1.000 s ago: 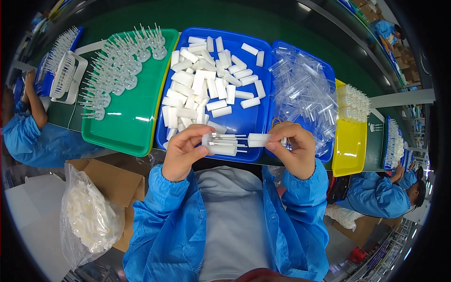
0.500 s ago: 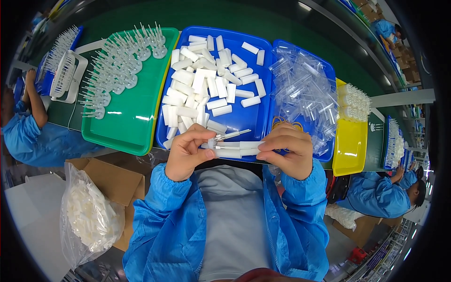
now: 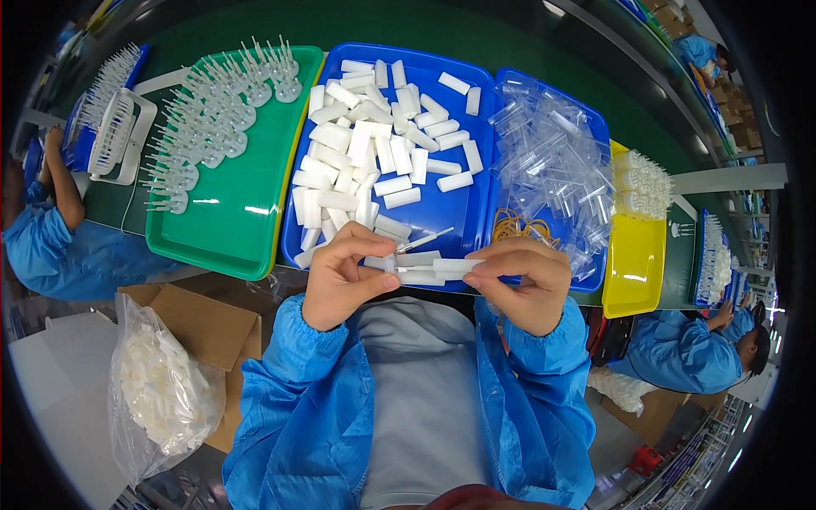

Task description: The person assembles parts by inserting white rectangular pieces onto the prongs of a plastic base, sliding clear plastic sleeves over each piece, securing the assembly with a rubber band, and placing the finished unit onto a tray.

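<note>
Left hand (image 3: 344, 276): thumb and fingers pinching the round base of the pinned piece (image 3: 390, 263), pretty much the same spot as a second ago
Right hand (image 3: 527, 285): pinching a white block (image 3: 457, 266) between thumb and fingertips; it's a bit further left than it was a second back
Pinned piece: up between both hands, over the near edge of the middle blue tray (image 3: 450, 200); white blocks sit along its pins
White block: a second ago its end was only at the pin tips, now it's in among them, and looks like a pin runs into its left end (can't tell how deep)
Bare pin (image 3: 429, 240): angles up to the right, clear of the blocks; earlier the pins lay roughly level
Rubber bands (image 3: 512, 226): way more of the pile shows behind the right hand now
Green tray (image 3: 246, 187): same rows of pinned pieces (image 3: 204, 127), no change
</note>
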Motion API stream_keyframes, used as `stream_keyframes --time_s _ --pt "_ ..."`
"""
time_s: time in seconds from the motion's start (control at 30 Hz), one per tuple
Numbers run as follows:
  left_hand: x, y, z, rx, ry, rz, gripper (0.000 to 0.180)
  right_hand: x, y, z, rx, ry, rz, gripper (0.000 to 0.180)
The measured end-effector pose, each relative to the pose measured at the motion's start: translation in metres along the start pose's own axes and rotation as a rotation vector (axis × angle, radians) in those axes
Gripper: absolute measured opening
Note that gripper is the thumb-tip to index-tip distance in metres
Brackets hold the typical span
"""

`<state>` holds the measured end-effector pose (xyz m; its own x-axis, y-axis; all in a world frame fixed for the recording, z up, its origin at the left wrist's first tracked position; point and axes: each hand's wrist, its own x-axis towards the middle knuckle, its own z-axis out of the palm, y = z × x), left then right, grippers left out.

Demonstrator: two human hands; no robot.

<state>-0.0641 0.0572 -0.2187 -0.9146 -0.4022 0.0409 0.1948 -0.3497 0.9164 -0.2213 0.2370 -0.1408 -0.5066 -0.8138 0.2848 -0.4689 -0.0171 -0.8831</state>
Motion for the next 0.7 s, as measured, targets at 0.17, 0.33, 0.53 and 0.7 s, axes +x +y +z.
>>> stream_keyframes --time_s 0.17,0.33,0.53,0.7 --pt "0.000 -0.002 0.001 -0.032 0.010 0.002 0.038 0.001 0.000 0.002 0.005 -0.008 0.038 0.014" --pt "-0.001 -0.004 0.004 -0.041 0.002 -0.018 0.037 -0.001 0.010 0.007 0.073 -0.024 0.053 0.016" --pt "0.000 -0.005 0.003 -0.086 -0.003 -0.026 0.037 -0.001 0.012 0.009 0.104 -0.091 0.024 0.021" --pt "0.000 -0.004 0.002 -0.121 -0.005 -0.017 0.037 0.000 0.009 0.004 -0.001 -0.077 -0.032 0.026"
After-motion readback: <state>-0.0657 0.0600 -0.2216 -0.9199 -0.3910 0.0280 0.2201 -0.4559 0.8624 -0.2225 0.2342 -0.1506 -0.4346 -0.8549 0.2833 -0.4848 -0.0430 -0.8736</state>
